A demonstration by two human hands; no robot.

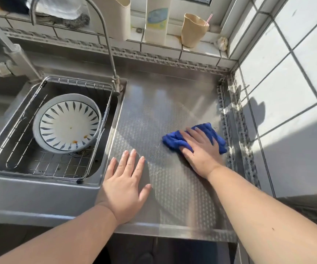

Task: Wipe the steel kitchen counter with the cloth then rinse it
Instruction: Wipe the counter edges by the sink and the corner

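The steel counter (165, 103) with an embossed pattern fills the middle, between the sink and the tiled wall. A crumpled blue cloth (173, 141) lies on its right side. My right hand (199, 149) presses flat on top of the cloth, fingers straight and pointing left and away. My left hand (125, 183) rests palm down on the counter's front left part, fingers spread, holding nothing. The hand hides part of the cloth.
The sink (113, 134) at left holds a wire basket (81, 82) with a white bowl with blue leaf marks (68, 124). A tall tap (106, 37) stands at the sink's back corner. A paper cup (192, 31) and containers (157, 20) sit on the tiled ledge behind. A tiled wall (287, 92) stands right.
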